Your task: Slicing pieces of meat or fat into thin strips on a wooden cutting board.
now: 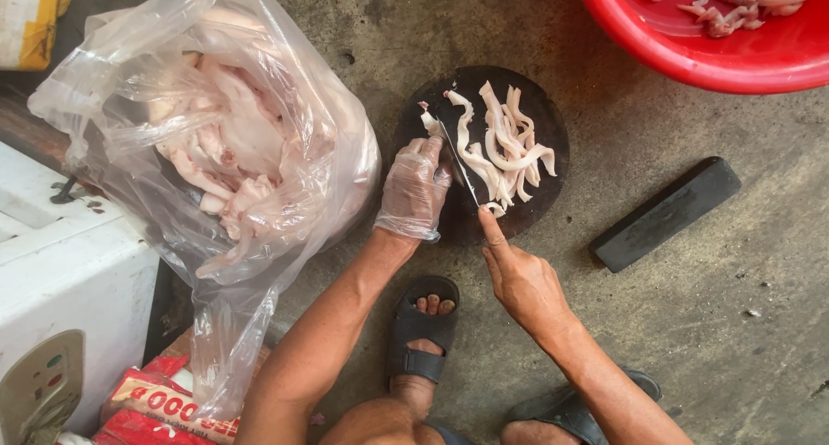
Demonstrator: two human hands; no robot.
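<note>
Bare, stained concrete floor; work done at ground level. Round dark chopping board (484, 151) lies on it, carrying pale meat strips (505, 147) in a loose pile, long, curled, glossy. They look soft, limp and slippery; best pinned at the end, flat against the board. Left hand (416, 190), in a thin clear glove, presses fingers down on a strip end at the board's left. Right hand (518, 277) is closed around a knife (459, 162), forefinger along the spine; handle hidden, probably in the palm. Clear bag of meat (224, 151) left, red basin (717, 39) upper right, dark sharpening block (665, 214) nearby.
</note>
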